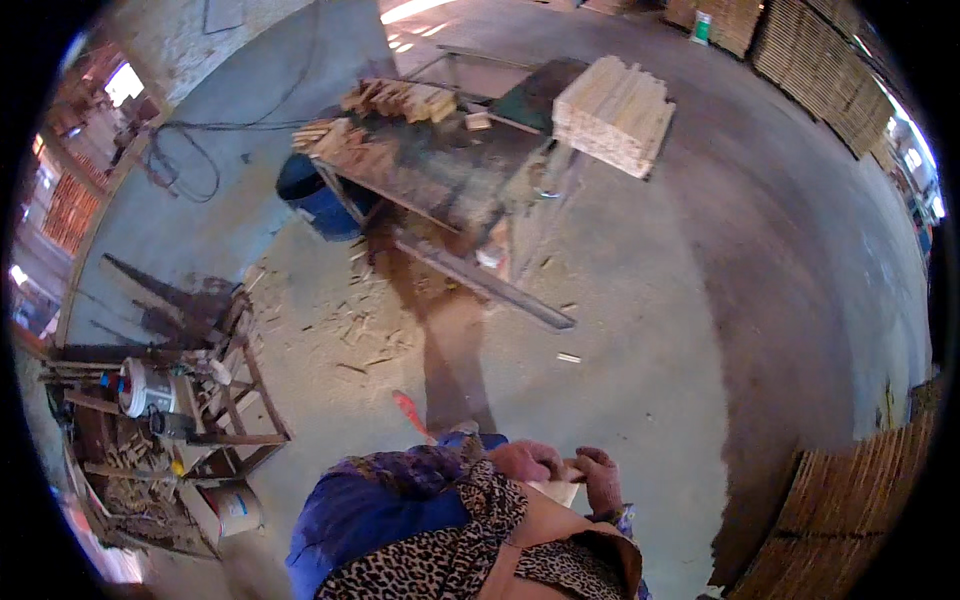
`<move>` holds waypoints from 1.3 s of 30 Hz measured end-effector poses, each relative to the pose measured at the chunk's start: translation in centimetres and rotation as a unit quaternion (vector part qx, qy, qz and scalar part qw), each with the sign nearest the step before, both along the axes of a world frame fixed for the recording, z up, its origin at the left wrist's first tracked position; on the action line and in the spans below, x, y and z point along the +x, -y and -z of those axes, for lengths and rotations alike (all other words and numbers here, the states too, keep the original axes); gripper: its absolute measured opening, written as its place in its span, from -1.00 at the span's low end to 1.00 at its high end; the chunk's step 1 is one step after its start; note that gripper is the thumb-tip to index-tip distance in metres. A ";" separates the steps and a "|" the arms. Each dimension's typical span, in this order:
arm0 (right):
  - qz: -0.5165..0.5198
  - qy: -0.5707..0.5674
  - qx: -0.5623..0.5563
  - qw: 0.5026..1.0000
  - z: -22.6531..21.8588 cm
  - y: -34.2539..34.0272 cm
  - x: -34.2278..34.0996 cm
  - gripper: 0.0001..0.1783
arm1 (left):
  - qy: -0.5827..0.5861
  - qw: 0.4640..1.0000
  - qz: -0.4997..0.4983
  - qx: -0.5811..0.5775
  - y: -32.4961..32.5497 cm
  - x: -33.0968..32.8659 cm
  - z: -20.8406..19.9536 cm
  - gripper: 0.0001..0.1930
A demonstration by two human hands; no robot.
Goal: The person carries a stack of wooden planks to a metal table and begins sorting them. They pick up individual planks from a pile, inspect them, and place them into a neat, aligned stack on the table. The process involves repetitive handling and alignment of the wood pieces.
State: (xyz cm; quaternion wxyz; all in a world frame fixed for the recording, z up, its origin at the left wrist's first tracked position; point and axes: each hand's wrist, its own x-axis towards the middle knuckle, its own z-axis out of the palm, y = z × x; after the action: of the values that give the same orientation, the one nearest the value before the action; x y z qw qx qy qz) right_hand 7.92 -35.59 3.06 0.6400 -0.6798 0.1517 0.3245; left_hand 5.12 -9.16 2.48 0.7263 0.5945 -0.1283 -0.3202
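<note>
In a pinkish work glove, my left hand point(527, 461) is closed in front of my body, at the lower middle of the view. My right hand point(601, 482), also gloved, is just to its right with the fingers curled inward. Between and below them shows a small pale, flat piece point(557, 491) that looks like wood. Both hands seem to grip it, though the gloves cover much of it and its full shape is hidden. A leopard-print garment and a tan apron point(570, 545) lie close beneath the hands.
Ahead stands a worktable point(450, 170) bearing wood strips point(400, 100), with a stack of pale boards point(615, 110) at its right. A blue barrel point(335, 212) stands by its left leg. Left is a wooden rack point(240, 438) holding a white bucket point(147, 388). Sawdust and offcuts litter the floor.
</note>
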 end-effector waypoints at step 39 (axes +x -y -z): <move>-0.193 0.257 0.059 0.945 -5.8 6.8 125.2 -0.53 | 0.050 0.933 -0.339 -0.108 12.2 98.1 -12.8 -0.45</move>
State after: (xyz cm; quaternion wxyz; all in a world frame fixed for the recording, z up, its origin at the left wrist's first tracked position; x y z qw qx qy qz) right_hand 133.09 -42.40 8.89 0.6211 -0.7177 -0.1712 0.2644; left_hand 103.21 -21.36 15.23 0.8439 0.5363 0.0107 -0.0090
